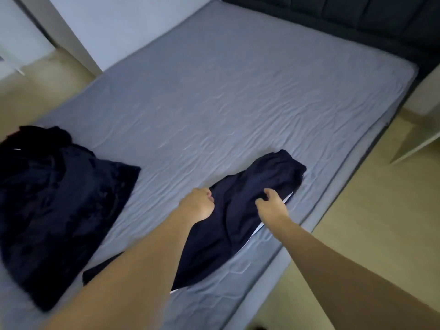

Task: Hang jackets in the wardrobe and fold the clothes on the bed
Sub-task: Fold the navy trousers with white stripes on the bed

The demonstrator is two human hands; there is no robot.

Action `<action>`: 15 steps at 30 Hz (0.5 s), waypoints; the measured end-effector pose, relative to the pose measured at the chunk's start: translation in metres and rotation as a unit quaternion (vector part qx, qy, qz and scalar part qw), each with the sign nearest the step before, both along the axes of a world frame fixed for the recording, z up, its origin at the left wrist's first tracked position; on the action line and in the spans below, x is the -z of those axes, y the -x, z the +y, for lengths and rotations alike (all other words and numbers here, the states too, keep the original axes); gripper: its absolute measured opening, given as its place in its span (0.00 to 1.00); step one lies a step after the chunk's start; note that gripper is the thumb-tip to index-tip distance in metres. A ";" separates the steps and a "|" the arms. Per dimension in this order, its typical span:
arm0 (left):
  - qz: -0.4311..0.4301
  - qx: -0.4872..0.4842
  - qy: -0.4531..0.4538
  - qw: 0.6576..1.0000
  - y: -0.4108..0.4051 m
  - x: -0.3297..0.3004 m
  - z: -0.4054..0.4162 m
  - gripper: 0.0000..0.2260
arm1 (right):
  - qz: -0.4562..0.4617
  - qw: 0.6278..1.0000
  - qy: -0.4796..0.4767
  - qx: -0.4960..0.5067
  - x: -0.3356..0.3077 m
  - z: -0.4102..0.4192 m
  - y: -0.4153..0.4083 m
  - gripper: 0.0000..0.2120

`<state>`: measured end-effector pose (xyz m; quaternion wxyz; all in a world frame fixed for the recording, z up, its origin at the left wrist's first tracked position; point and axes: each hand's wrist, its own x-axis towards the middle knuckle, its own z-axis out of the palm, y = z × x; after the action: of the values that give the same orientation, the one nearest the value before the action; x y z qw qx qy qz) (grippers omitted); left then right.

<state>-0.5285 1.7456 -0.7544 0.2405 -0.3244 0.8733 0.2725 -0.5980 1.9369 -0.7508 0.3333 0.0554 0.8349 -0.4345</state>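
We see the dark garment point(238, 210) lying crumpled near the bed's point(214, 91) right edge. Left hand point(198, 206) grips its left edge; right hand point(271, 206) pinches a fold. It looks soft, light, limp; we judge the edges or waistband the best hold.

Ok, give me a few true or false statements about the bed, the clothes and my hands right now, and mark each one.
1. Both hands, left hand and right hand, are on the dark navy garment. True.
2. A second dark pile of clothes lies at the left of the bed. True.
3. The navy garment is neatly folded into a square. False: it lies stretched out and rumpled.
4. The pile sits on the floor. False: it is on the mattress.
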 end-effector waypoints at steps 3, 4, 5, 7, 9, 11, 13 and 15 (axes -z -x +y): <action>-0.026 -0.016 0.017 0.999 -0.065 0.029 -0.030 0.15 | 0.006 0.993 -0.034 -0.111 0.032 -0.033 -0.043 0.26; -0.038 -0.030 0.014 0.999 -0.088 0.038 -0.039 0.16 | 0.009 0.988 -0.039 -0.149 0.045 -0.046 -0.059 0.26; -0.048 -0.045 0.009 0.998 -0.112 0.050 -0.048 0.17 | 0.011 0.981 -0.045 -0.189 0.057 -0.059 -0.077 0.26; -0.068 -0.066 0.009 0.995 -0.160 0.078 -0.063 0.18 | 0.035 0.962 -0.052 -0.266 0.086 -0.085 -0.115 0.26; -0.088 -0.068 0.040 0.993 -0.207 0.116 -0.076 0.19 | 0.086 0.932 -0.064 -0.346 0.121 -0.110 -0.152 0.25; -0.106 -0.067 0.088 0.988 -0.255 0.158 -0.090 0.22 | 0.162 0.886 -0.085 -0.426 0.164 -0.135 -0.186 0.26; -0.103 -0.088 0.140 0.981 -0.301 0.204 -0.106 0.24 | 0.227 0.845 -0.101 -0.474 0.212 -0.157 -0.216 0.27; -0.062 -0.124 0.185 0.973 -0.343 0.249 -0.118 0.25 | 0.286 0.806 -0.128 -0.502 0.261 -0.174 -0.240 0.28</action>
<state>-0.1852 1.6280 -1.0033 0.1946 -0.4852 0.8449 0.1131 -0.3582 1.7625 -1.0117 0.2414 -0.4556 0.8519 -0.0921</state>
